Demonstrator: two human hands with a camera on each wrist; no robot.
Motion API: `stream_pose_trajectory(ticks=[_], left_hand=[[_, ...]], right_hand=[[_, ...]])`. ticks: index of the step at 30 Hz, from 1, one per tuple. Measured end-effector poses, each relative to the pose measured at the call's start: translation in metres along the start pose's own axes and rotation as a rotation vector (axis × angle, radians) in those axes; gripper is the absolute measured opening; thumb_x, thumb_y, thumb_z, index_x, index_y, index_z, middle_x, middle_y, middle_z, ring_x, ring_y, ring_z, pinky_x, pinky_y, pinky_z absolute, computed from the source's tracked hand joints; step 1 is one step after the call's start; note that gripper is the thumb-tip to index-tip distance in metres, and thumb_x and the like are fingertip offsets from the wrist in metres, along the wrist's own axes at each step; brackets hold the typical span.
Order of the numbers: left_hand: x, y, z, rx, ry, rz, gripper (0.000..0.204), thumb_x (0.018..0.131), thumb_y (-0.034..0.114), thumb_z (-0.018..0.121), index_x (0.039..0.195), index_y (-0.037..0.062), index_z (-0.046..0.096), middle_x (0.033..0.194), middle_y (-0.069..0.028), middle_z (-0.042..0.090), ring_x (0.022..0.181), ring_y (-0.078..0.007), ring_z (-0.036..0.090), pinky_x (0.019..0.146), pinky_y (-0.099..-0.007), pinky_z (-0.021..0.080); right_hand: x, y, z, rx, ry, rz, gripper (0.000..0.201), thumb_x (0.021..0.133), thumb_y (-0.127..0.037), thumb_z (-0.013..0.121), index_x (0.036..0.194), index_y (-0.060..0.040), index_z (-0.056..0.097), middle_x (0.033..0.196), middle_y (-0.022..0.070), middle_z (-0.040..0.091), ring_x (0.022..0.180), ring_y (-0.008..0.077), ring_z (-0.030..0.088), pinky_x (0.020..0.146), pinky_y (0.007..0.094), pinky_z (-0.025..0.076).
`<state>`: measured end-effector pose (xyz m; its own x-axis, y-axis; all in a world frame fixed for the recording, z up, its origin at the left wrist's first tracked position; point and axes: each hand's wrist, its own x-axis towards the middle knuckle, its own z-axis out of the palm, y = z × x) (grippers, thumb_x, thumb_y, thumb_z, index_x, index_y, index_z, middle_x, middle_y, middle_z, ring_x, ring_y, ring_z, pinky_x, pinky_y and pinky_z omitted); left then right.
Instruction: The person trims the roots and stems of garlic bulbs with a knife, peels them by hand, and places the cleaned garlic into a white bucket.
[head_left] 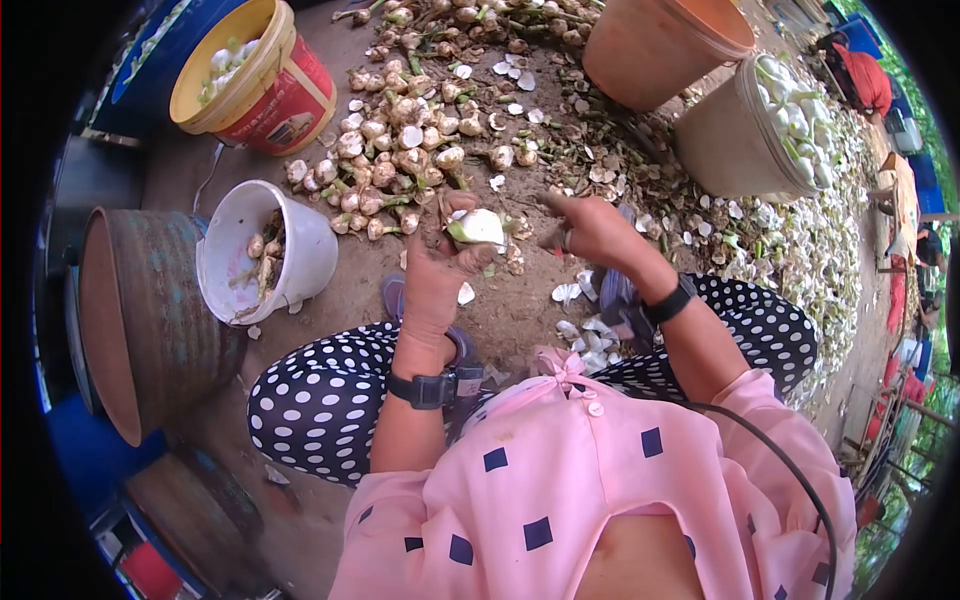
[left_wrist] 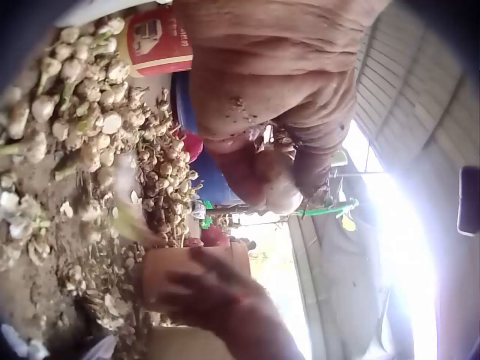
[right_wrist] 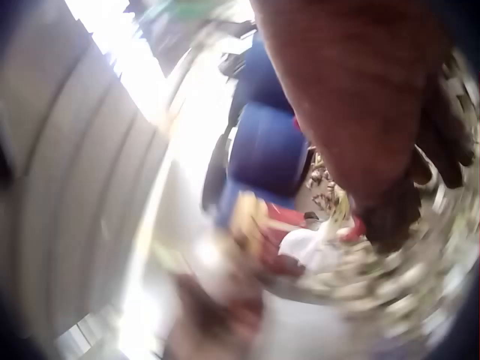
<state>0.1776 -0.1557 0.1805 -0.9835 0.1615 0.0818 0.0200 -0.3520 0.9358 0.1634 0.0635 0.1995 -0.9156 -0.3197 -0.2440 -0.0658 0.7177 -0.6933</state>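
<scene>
My left hand (head_left: pixel 440 265) grips a garlic bulb (head_left: pixel 480 228), white where bared, with a green stem stub. In the left wrist view the fingers of the left hand (left_wrist: pixel 277 112) wrap the pale bulb (left_wrist: pixel 281 184). My right hand (head_left: pixel 605 235) is apart from it, to its right, with fingers reaching toward it. Blurred in the left wrist view, the right hand's fingers (left_wrist: pixel 196 285) look spread. By the right thumb sits a small red piece (right_wrist: pixel 352 229), too blurred to identify. Unpeeled garlic bulbs (head_left: pixel 385 165) lie in a heap just beyond the left hand.
A white bucket (head_left: pixel 310 240) with a few stalks stands left, below a yellow-red bucket (head_left: pixel 285 100) of white bulbs. An orange bucket (head_left: pixel 650 55) and a beige bucket (head_left: pixel 725 135) of peeled garlic stand at upper right. Peel scraps (head_left: pixel 740 235) litter the ground; a rusty drum (head_left: pixel 150 310) is far left.
</scene>
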Motion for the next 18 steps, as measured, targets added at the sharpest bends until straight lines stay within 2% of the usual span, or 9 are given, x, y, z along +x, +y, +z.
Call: stream_pose_trajectory(ticks=[1, 2, 4, 5, 9, 11, 15, 17, 18], left_hand=[[0.0, 0.0, 0.002, -0.003, -0.004, -0.003, 0.052, 0.069, 0.006, 0.079, 0.113, 0.0043, 0.051, 0.11, -0.0056, 0.056, 0.095, -0.0152, 0.058, 0.083, -0.0265, 0.051], [-0.001, 0.001, 0.004, 0.025, -0.027, -0.039, 0.055, 0.068, 0.006, 0.079, 0.114, 0.0041, 0.05, 0.11, -0.0055, 0.055, 0.096, -0.015, 0.058, 0.083, -0.0269, 0.051], [-0.006, -0.005, 0.005, 0.085, -0.06, -0.037, 0.06, 0.067, 0.005, 0.08, 0.117, 0.0038, 0.045, 0.107, -0.0049, 0.055, 0.095, -0.0144, 0.058, 0.083, -0.0281, 0.052], [-0.003, -0.004, 0.005, 0.089, -0.066, -0.032, 0.06, 0.067, 0.005, 0.08, 0.117, 0.0038, 0.045, 0.107, -0.0049, 0.055, 0.095, -0.0144, 0.058, 0.083, -0.0281, 0.052], [-0.009, -0.003, 0.006, 0.142, -0.041, -0.051, 0.057, 0.067, 0.004, 0.079, 0.115, 0.0037, 0.047, 0.107, -0.0051, 0.056, 0.096, -0.0149, 0.058, 0.082, -0.0283, 0.052], [-0.008, -0.01, 0.002, 0.073, -0.146, -0.014, 0.051, 0.069, 0.001, 0.077, 0.113, 0.0042, 0.05, 0.107, -0.006, 0.058, 0.095, -0.0142, 0.059, 0.081, -0.0273, 0.052], [-0.002, -0.002, 0.009, 0.081, -0.1, 0.003, 0.044, 0.073, -0.002, 0.072, 0.112, 0.0039, 0.052, 0.102, -0.0066, 0.061, 0.094, -0.0142, 0.06, 0.08, -0.0278, 0.053], [-0.001, -0.002, 0.005, 0.056, 0.125, -0.262, 0.022, 0.075, -0.003, 0.069, 0.094, 0.002, 0.059, 0.111, -0.007, 0.057, 0.098, -0.0161, 0.058, 0.083, -0.0287, 0.05], [0.0, -0.005, -0.001, 0.058, 0.123, -0.265, 0.022, 0.075, -0.003, 0.069, 0.094, 0.002, 0.059, 0.111, -0.007, 0.057, 0.098, -0.0161, 0.058, 0.083, -0.0287, 0.05]], right_hand=[[-0.001, -0.005, -0.002, 0.298, 0.072, -0.016, 0.044, 0.072, -0.01, 0.068, 0.115, -0.0065, 0.06, 0.089, 0.0162, 0.066, 0.082, 0.0229, 0.066, 0.071, 0.0323, 0.051], [-0.002, -0.015, -0.005, 0.301, 0.068, -0.01, 0.044, 0.072, -0.01, 0.068, 0.115, -0.0065, 0.06, 0.089, 0.0162, 0.066, 0.082, 0.0229, 0.066, 0.071, 0.0323, 0.051], [-0.006, -0.038, -0.01, 0.269, 0.055, -0.195, 0.036, 0.07, -0.005, 0.064, 0.106, -0.0066, 0.064, 0.086, 0.0163, 0.066, 0.079, 0.0293, 0.065, 0.069, 0.0359, 0.052], [-0.002, -0.034, -0.002, -0.054, 0.272, -0.47, 0.03, 0.067, -0.003, 0.06, 0.096, -0.0063, 0.066, 0.082, 0.014, 0.066, 0.074, 0.0317, 0.064, 0.065, 0.0406, 0.051], [-0.006, -0.042, -0.003, -0.25, 0.148, -0.373, 0.029, 0.065, -0.003, 0.06, 0.094, -0.0046, 0.062, 0.079, 0.0157, 0.063, 0.074, 0.0349, 0.061, 0.064, 0.0426, 0.049], [-0.008, -0.04, -0.002, -0.321, 0.108, -0.35, 0.032, 0.066, -0.005, 0.064, 0.098, -0.0037, 0.06, 0.08, 0.0163, 0.061, 0.076, 0.0358, 0.06, 0.065, 0.0412, 0.049], [0.001, -0.017, 0.004, -0.059, 0.201, -0.374, 0.025, 0.069, -0.002, 0.055, 0.093, -0.003, 0.059, 0.081, 0.0191, 0.061, 0.074, 0.0338, 0.062, 0.065, 0.0411, 0.049], [0.001, -0.011, 0.005, 0.038, 0.211, -0.408, 0.023, 0.072, -0.001, 0.053, 0.094, -0.0026, 0.059, 0.083, 0.0184, 0.062, 0.073, 0.0314, 0.063, 0.064, 0.039, 0.05], [0.0, -0.015, 0.0, 0.409, 0.078, -0.247, 0.019, 0.077, -0.004, 0.054, 0.096, -0.0017, 0.059, 0.085, 0.0167, 0.063, 0.074, 0.0277, 0.063, 0.064, 0.0366, 0.051]])
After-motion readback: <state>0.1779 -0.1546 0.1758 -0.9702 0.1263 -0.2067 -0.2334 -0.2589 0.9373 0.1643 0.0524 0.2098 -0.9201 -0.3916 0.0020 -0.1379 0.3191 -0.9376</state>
